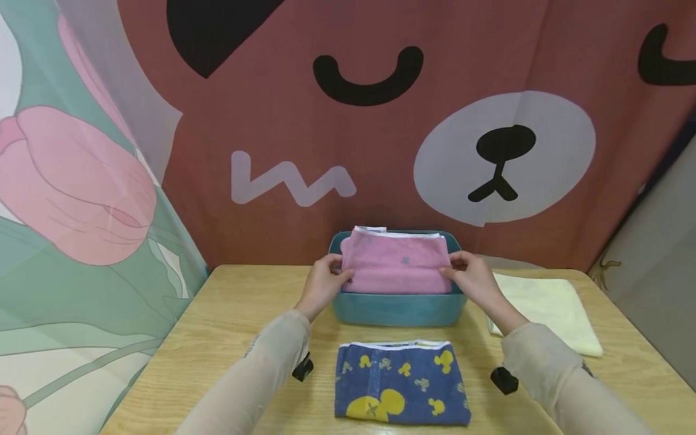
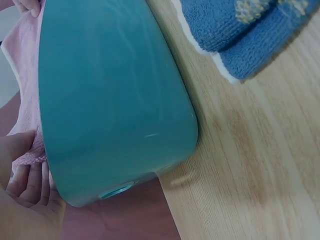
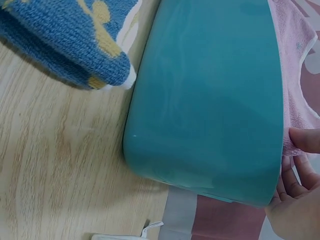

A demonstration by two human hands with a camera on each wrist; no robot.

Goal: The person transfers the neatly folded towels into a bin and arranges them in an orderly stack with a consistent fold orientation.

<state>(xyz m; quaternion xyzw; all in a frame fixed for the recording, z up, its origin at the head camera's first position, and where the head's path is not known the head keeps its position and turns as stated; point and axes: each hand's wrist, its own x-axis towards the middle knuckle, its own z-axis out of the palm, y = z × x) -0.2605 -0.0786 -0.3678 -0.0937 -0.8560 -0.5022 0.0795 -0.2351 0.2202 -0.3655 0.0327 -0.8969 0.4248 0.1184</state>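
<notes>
A folded pink towel (image 1: pixel 399 266) with white edging and small star marks stands partly inside a teal plastic bin (image 1: pixel 399 309). At its left side my left hand (image 1: pixel 324 281) pinches the towel between thumb and fingers. My right hand (image 1: pixel 475 279) pinches the opposite side in the same way. Both wrist views show the thumbs pressing the pink cloth just past the bin's rim, the left thumb (image 2: pixel 20 145) and the right thumb (image 3: pixel 306 140). The towel's lower part is hidden by the bin's front wall.
In front of the bin lies a folded blue towel (image 1: pixel 402 383) with yellow mouse-head shapes. A pale yellow cloth (image 1: pixel 549 314) lies to the right on the wooden table (image 1: pixel 239 314). Behind the table hangs a brown bear-print curtain (image 1: pixel 283 229).
</notes>
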